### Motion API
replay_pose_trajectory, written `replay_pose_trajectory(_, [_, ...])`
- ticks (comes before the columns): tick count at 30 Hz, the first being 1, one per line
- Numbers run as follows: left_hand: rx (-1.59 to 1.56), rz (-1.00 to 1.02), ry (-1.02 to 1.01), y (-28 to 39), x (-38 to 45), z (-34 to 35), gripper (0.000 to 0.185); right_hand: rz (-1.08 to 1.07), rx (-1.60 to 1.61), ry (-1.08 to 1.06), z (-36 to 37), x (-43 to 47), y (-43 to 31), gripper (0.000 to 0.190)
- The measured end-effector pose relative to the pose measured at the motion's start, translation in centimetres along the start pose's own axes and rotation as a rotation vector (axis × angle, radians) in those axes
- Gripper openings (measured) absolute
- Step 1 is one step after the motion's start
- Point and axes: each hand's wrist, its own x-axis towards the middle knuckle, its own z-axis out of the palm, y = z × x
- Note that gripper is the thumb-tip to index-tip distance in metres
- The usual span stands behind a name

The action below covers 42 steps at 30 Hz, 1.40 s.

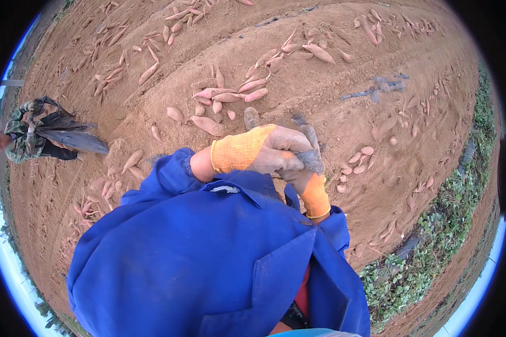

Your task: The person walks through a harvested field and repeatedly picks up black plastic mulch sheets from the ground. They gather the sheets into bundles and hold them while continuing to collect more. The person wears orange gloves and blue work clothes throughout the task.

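Both hands wear orange knit gloves with soiled, greyish palms and meet in front of the blue jacket. My left hand [263, 148] reaches in from the left, its fingers curled against a crumpled wad of grey plastic film [311, 161]. Below and right of it, my right hand [305, 185] is closed around the lower part of the same wad. The left fingers partly cover the right hand. A dusty shoe [251, 118] shows beyond the left wrist. Sweet potatoes [230, 97] lie on the soil just past the hands.
More sweet potatoes [360, 162] lie in scattered groups across the ridged soil. Torn plastic film [377, 88] lies at upper right. Green vines [430, 236] run along the right side. At far left, another person [25, 135] in camouflage clothing bends over with dark plastic sheeting [74, 135].
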Motion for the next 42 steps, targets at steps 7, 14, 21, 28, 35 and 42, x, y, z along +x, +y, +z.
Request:
replay_pose_trajectory(7, [-0.509, -0.084, 0.694, -2.1, 2.1, -16.0, 0.035, 0.531, -0.215, 0.155, -4.6, 7.2, 7.4, 0.038])
replay_pose_trajectory(14, [-0.354, -0.447, 0.959, -10.9, 4.0, -27.0, 0.034, 0.751, 0.522, 0.600, -17.8, 18.4, 3.6, 0.052])
replay_pose_trajectory(21, [0.086, -0.293, 0.649, -15.4, 16.2, -27.6, 0.027, 0.190, 0.143, 0.102, -11.8, 37.2, -1.9, 0.052])
replay_pose_trajectory(28, [0.143, -0.474, 0.612, -17.4, 19.6, -32.0, 0.037, 0.546, 0.759, -0.094, -5.5, 49.3, 0.5, 0.043])
replay_pose_trajectory(35, [-0.782, -0.463, 0.969, -22.2, 23.1, -40.2, 0.042, 0.887, 0.692, -0.288, -5.4, 62.2, 6.7, 0.042])
replay_pose_trajectory(42, [-0.308, -0.869, 1.134, -32.7, 27.1, -49.2, 0.040, 0.877, 1.003, -0.243, -4.8, 70.7, 18.3, 0.035])
